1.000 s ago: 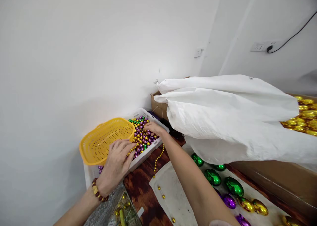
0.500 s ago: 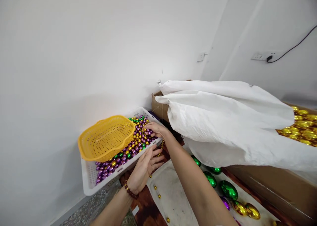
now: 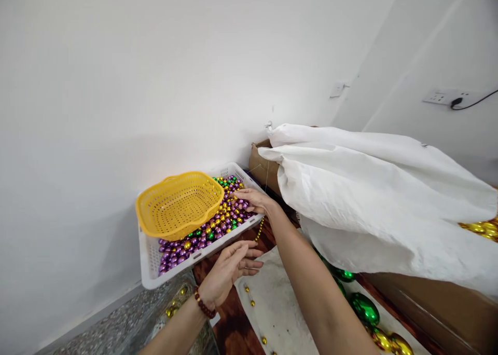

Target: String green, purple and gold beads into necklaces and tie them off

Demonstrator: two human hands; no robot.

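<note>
A white perforated basket point(image 3: 147, 264) holds many small shiny beads point(image 3: 221, 221) in purple, gold and green. Over its right end reaches my right hand point(image 3: 254, 200), fingers stretched out and apart among the beads; whether the fingertips touch them is hard to make out. Just in front of the basket's near rim, my left hand point(image 3: 229, 272) is open, palm turned to the right, with nothing in it. A strand of gold beads point(image 3: 260, 229) hangs over the rim between the hands. A yellow perforated basket point(image 3: 179, 204) rests tilted on the beads.
A large white cloth sack point(image 3: 350, 194) lies over cardboard boxes point(image 3: 439, 308) at right. Large green ornaments point(image 3: 363, 308) and gold ones lie near my right forearm. Below the hands is a pale mat point(image 3: 278, 298) with small gold beads. A white wall point(image 3: 116, 85) stands behind.
The view has turned left, so the baskets and sack sit further right in the picture. My left hand has drawn slightly away from the basket rim; my right hand stays over the beads.
</note>
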